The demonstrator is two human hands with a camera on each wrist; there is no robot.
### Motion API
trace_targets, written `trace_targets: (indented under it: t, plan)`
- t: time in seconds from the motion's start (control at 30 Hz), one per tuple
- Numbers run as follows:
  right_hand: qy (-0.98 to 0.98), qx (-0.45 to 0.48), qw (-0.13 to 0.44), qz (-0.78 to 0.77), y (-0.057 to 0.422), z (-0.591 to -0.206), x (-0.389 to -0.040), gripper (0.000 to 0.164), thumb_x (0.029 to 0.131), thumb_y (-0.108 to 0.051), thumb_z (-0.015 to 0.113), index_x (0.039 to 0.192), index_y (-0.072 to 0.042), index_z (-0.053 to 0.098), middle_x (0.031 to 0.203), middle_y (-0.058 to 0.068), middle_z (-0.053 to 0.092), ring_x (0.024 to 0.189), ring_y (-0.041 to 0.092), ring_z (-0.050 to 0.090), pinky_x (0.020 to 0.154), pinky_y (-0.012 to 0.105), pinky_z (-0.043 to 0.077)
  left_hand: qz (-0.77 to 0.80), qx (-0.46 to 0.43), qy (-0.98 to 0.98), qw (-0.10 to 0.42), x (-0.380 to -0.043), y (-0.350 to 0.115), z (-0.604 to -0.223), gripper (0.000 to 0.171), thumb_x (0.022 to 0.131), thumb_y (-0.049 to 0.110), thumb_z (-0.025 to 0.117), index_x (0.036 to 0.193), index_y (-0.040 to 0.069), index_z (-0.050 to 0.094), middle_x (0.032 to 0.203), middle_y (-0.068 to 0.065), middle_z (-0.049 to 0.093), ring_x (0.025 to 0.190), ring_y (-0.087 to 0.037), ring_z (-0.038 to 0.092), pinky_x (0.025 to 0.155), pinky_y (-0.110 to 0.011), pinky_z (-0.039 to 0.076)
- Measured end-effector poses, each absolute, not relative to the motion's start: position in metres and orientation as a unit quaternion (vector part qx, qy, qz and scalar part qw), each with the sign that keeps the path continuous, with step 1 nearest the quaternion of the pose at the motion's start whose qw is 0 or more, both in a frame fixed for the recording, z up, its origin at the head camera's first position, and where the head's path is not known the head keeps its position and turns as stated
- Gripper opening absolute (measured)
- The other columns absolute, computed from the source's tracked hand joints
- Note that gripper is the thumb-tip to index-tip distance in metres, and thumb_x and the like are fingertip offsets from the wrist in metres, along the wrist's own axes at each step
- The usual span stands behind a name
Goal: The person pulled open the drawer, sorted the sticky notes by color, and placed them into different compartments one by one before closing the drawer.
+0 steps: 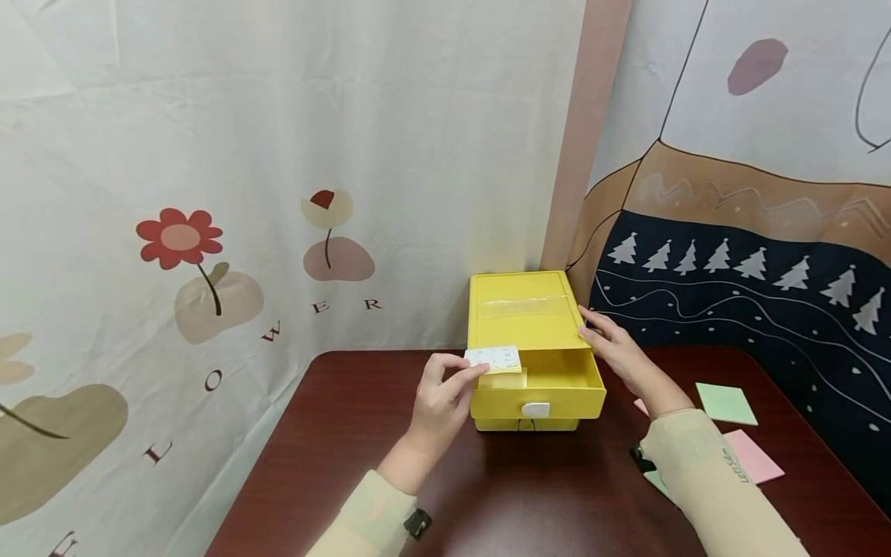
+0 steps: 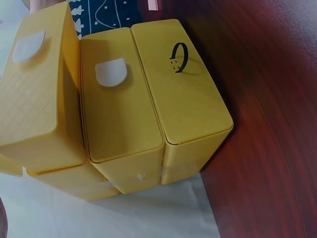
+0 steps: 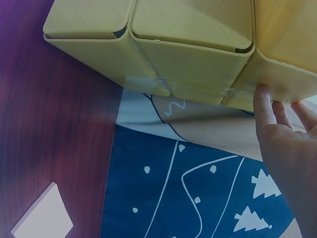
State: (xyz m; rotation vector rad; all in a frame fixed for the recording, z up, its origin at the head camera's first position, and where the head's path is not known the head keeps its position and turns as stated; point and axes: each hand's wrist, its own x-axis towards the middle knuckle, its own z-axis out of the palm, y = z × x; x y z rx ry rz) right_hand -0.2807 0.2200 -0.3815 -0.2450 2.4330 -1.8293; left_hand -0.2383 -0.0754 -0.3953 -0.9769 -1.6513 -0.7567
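A yellow drawer box stands on the table with its top drawer pulled out. My left hand pinches a small white pad with printed marks between thumb and fingers, above the drawer's left part. Just below the pad, a pale yellow piece shows inside the drawer. My right hand rests its fingers against the box's right side, as the right wrist view also shows. The middle drawer and the bottom drawer are closed.
White pulls are on the top and middle drawers; a black loop is on the bottom one. Right of the box lie a green paper pad and a pink pad, others partly hidden by my right arm. A printed curtain hangs behind.
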Motion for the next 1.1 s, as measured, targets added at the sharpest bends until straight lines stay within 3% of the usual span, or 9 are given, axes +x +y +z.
trace_targets:
  t: [0.33,1.1]
  plan:
    - [0.795,-0.085,0.044,-0.599,0.212,-0.368,-0.270,0.060,0.092,-0.032,0.044,0.141,-0.012,0.017,0.144,0.014,0.007,0.122,0.036,0.026,0.097,0.051,0.024,-0.292,-0.432,-0.690,0.501,-0.240,-0.068,-0.396,0.019,0.082,0.003,0.057,0.093,0.011,0.070,0.089,-0.008,0.050,0.084,-0.019,0.049,0.078,-0.024,0.044]
    - [0.801,-0.077,0.041,-0.592,0.212,-0.368,-0.268,0.060,0.092,-0.034,0.043,0.142,-0.014,0.017,0.145,0.013,0.007,0.122,0.036,0.026,0.098,0.053,0.022,-0.274,-0.443,-0.722,0.455,-0.245,-0.058,-0.386,0.017,0.081,0.003,0.060,0.093,0.011,0.069,0.087,-0.005,0.050,0.083,-0.018,0.048,0.074,-0.025,0.044]
